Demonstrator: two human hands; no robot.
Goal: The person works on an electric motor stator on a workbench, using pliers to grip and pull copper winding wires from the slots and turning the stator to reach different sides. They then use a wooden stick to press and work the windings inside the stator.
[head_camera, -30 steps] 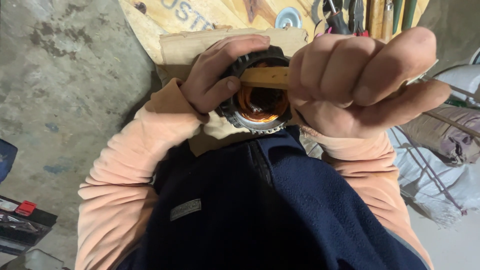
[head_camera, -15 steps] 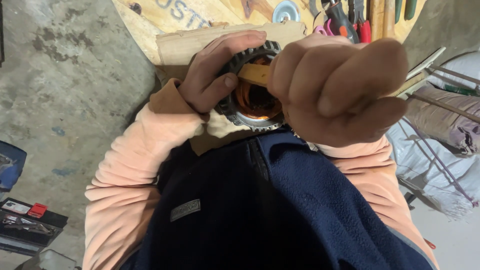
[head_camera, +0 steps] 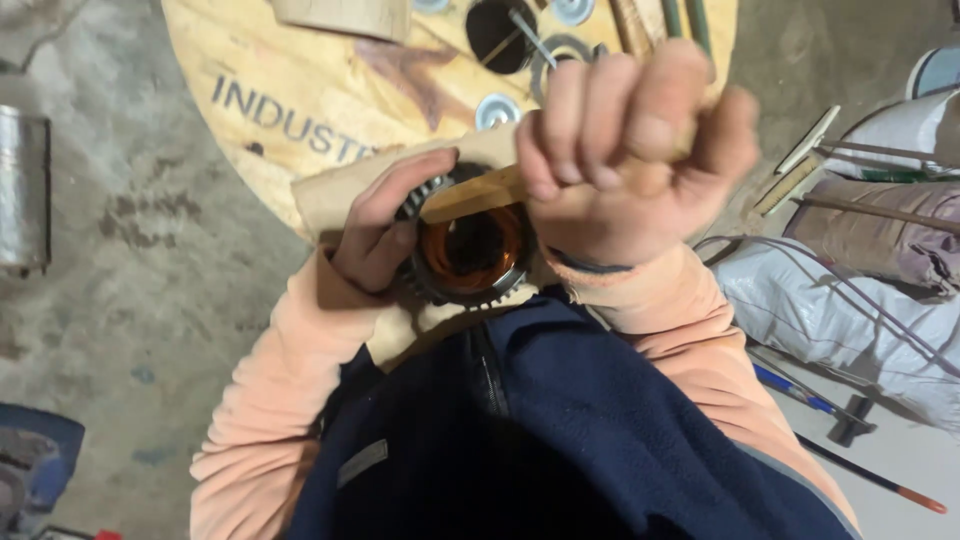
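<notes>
Copper-wound stator [head_camera: 470, 255] is sitting against your chest; your left hand [head_camera: 385, 235] is gripping its rim; your right hand [head_camera: 630, 150] is clenching a wooden stick [head_camera: 475, 195] across it.

A round wooden desk [head_camera: 300, 90] stands on the concrete floor [head_camera: 110, 290]. On it, washers [head_camera: 497, 108] lie at twelve o'clock, a wood block [head_camera: 345, 15] at eleven, tool handles [head_camera: 665, 20] at one.

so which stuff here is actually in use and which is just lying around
In use:
- left hand gripping the finned motor stator
- right hand holding a wooden stick against it

Lying about:
- wooden spool table
- washers
- white sacks
- metal can
</notes>
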